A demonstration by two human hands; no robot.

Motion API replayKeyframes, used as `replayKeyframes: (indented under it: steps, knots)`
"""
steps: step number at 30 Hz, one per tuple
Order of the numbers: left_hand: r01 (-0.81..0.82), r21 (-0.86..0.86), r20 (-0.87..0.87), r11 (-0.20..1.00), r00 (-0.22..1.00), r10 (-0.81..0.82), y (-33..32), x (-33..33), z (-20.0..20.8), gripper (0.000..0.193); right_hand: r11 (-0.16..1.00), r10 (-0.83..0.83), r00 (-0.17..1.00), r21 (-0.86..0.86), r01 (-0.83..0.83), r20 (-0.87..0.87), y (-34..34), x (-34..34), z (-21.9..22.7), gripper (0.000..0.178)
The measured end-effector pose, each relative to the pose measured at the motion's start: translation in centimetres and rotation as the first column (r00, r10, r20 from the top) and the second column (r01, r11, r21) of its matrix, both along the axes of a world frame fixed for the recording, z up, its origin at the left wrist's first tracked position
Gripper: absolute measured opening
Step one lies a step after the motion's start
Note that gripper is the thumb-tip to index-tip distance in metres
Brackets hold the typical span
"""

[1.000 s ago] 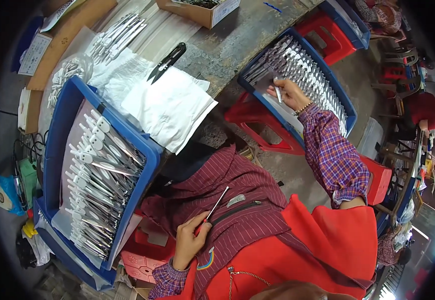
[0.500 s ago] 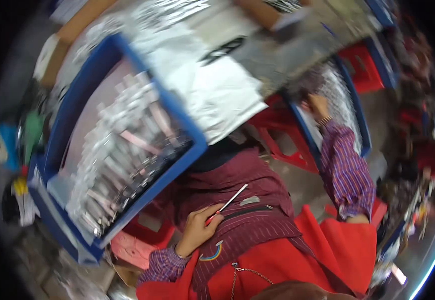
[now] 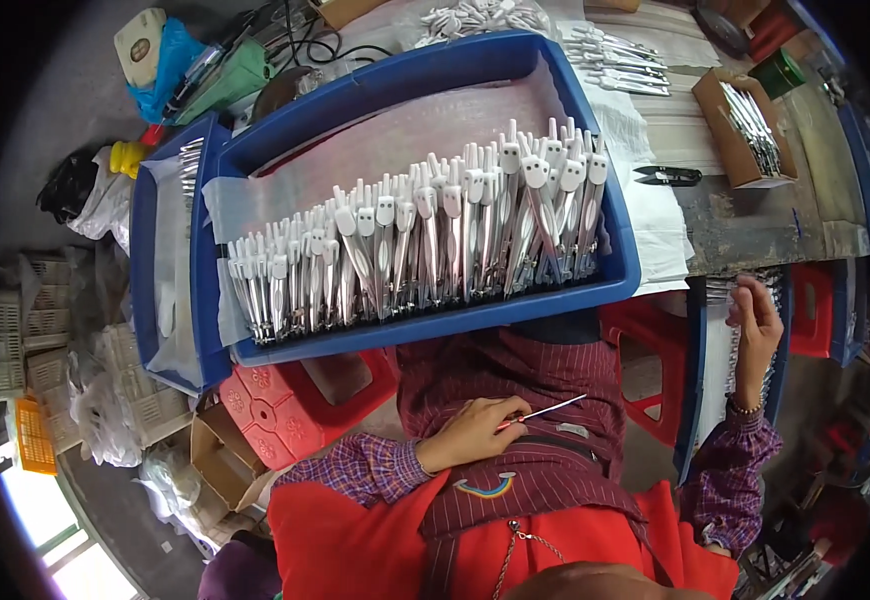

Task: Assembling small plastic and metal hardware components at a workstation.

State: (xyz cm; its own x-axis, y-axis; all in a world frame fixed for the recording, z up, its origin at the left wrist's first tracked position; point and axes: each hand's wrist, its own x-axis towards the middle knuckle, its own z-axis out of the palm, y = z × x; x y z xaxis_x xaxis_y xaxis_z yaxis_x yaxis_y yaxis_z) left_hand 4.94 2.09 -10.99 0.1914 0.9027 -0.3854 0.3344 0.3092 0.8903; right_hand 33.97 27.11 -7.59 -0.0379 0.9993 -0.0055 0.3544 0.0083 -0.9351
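Observation:
My left hand [image 3: 480, 430] lies on my apron, its fingers closed around a small screwdriver [image 3: 555, 405] with a red handle and thin metal shaft, which points right. My right hand [image 3: 757, 315] is raised over a narrow blue tray [image 3: 692, 385] at the right, where metal pieces lie on a pale liner. Its fingers are curled together; what they hold, if anything, I cannot make out. In front of me, a large blue bin [image 3: 435, 325] contains many drawing compasses [image 3: 395, 235], standing in packed rows, with silvery legs and white animal-shaped heads.
Black thread snips [image 3: 668, 176] lie on the table beside white sheeting [image 3: 655, 225]. Farther back are loose compasses [image 3: 620, 65] and a cardboard box [image 3: 755, 130] of metal parts. Red stools [image 3: 280, 405] stand below, and a second blue tray [image 3: 170, 280] adjoins the bin.
My view has swung, so the large bin now appears level and more central. My left hand still holds the screwdriver on my lap. My right hand remains at the right tray, fingers now pointing upward.

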Motion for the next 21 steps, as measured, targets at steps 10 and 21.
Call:
replayKeyframes:
  steps: [10, 21]
  knots:
    - [-0.068, 0.124, -0.027, 0.99, 0.997, 0.072, -2.4, -0.1, -0.5, 0.025, 0.518, 0.359, 0.778, 0.583, -0.626, 0.516, 1.1, -22.0, 8.8, 0.035]
    - [-0.115, 0.007, -0.037, 0.993, 0.993, 0.115, -2.4, -0.6, -0.3, 0.025, 0.706, 0.467, 0.829, 0.436, -0.559, 0.307, 2.8, -22.8, 7.2, 0.035]
